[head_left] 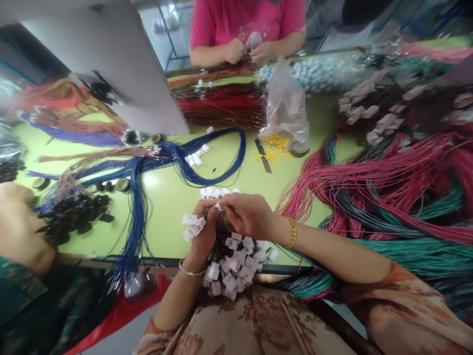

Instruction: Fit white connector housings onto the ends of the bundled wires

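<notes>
My left hand [205, 223] is closed around a wired white plastic connector [219, 206], held up between thumb and fingers above the table's near edge. More white connectors [193, 228] stick out at the left side of that hand. Against it my right hand [251, 213] is pinched at the same small connector; its fingertips hide what lies between them. Below both hands hangs a thick bunch of white connectors [236, 268] on dark wires, reaching past the table edge to my lap. Several further white connectors [212, 192] show just beyond my fingers.
Blue wires [236, 158] lie looped ahead on the green table [162, 217]. Yellow small parts [275, 148] sit by a plastic bag [286, 108]. Pink wires [354, 172] and green wires [406, 256] pile up rightward. A grey panel [121, 59] stands left; a co-worker's hands [247, 52] are opposite.
</notes>
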The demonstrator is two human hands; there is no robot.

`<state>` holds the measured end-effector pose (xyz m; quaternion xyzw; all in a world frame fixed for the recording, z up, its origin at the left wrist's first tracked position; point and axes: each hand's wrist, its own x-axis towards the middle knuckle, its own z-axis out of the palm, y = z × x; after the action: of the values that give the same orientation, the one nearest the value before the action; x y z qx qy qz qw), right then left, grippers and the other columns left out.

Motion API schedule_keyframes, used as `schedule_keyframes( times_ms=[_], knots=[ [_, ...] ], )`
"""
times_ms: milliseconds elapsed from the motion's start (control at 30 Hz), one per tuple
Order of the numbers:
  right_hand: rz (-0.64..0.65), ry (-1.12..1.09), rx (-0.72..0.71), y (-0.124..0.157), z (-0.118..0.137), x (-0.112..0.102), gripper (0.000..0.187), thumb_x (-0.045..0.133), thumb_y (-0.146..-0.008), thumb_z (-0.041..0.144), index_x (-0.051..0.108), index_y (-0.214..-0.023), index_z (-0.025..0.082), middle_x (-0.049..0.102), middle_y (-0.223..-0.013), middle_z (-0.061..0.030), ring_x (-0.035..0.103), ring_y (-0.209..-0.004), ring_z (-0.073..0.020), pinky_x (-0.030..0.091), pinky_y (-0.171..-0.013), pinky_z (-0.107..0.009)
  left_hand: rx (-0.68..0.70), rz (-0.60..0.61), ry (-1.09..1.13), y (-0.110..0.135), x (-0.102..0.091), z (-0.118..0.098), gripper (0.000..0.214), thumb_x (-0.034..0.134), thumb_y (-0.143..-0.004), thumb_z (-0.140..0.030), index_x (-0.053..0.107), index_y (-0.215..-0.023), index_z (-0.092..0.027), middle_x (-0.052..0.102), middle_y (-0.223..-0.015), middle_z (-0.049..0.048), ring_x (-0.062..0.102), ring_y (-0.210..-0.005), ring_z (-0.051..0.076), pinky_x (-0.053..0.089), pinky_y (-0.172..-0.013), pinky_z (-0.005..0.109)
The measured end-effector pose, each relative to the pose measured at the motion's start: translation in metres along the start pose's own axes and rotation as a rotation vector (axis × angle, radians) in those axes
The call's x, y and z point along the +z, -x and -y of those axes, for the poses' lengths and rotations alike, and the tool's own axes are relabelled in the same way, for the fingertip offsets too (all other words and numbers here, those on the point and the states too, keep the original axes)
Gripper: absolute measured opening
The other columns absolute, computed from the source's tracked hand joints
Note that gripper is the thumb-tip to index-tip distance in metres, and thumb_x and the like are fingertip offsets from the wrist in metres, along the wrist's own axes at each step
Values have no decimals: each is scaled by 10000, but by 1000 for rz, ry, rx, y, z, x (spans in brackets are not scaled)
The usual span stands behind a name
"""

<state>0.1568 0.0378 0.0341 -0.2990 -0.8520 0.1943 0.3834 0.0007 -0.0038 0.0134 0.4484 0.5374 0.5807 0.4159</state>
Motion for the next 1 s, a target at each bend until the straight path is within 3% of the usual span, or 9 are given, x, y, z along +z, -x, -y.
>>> schedule_keyframes(
  times_ms=[200, 367, 433, 533, 633, 733, 833, 900, 1000],
  knots=[
    [134, 131, -174, 7, 7, 17, 325, 440, -916, 158, 551, -1222, 143, 706, -1119, -158, 657, -878, -211, 478, -645, -306, 32, -82, -102, 1, -2, 5, 198, 672, -902, -396, 661, -929, -200, 720, -851, 21, 677, -780, 167, 552, -749, 306],
    [43, 91, 211, -10, -46, -1, 261, 438, -968, 198, 654, -1112, 167, 728, -975, -89, 651, -840, -187, 499, -755, -297, 325, -148, -429, -6, 4, 1, 161, 642, -911, -352, 684, -942, -199, 664, -1030, 75, 644, -1003, 214, 525, -918, 388],
    [0, 183, 359, -17, -82, -15, 248, 468, -936, 169, 685, -1052, 134, 721, -1016, -130, 648, -899, -223, 496, -838, -343, 376, -194, -380, -5, 6, 1, 166, 669, -888, -330, 651, -987, -198, 641, -974, 54, 643, -868, 181, 539, -816, 350],
    [7, 361, 568, -22, -128, -30, 244, 489, -915, 151, 705, -1024, 119, 710, -1035, -161, 626, -930, -264, 477, -864, -391, 248, -21, -152, 2, 6, 2, 262, 685, -877, -300, 540, -1083, -227, 560, -681, -65, 510, -517, 102, 442, -543, 243],
    [32, 443, 638, -22, -149, -30, 219, 529, -921, 191, 716, -1012, 124, 696, -1010, -155, 606, -936, -271, 459, -844, -381, 145, 128, -17, 8, 6, 3, 517, 807, -765, -364, 449, -1124, -266, 531, -643, -95, 436, -464, 87, 342, -475, 222],
    [32, 462, 653, -21, -152, -23, 198, 553, -922, 226, 724, -977, 144, 680, -1006, -142, 593, -900, -256, 443, -789, -358, 136, 148, 50, 10, 8, 4, 638, 797, -701, -623, 454, -1110, -275, 576, -793, -21, 407, -504, 102, 324, -463, 272],
    [-1, 449, 662, -21, -151, -18, 191, 538, -924, 233, 716, -917, 165, 667, -986, -122, 577, -843, -232, 430, -742, -340, 126, 111, 70, 8, 10, 5, 615, 567, -782, -811, 474, -1064, -273, 582, -830, 10, 382, -513, 113, 320, -461, 293],
    [-51, 418, 646, -21, -150, -19, 165, 541, -904, 219, 693, -873, 163, 660, -995, -127, 576, -847, -230, 436, -741, -342, 120, 76, 103, 7, 11, 6, 527, 454, -878, -777, 455, -1039, -275, 583, -785, -13, 353, -492, 99, 310, -458, 266],
    [-175, 260, 584, -23, -145, -25, 104, 545, -867, 187, 637, -822, 169, 670, -980, -135, 593, -867, -231, 464, -783, -366, 108, 50, 114, 5, 10, 7, 343, 477, -978, -599, 464, -1015, -259, 603, -775, -35, 322, -467, 68, 305, -469, 229]
  ],
)
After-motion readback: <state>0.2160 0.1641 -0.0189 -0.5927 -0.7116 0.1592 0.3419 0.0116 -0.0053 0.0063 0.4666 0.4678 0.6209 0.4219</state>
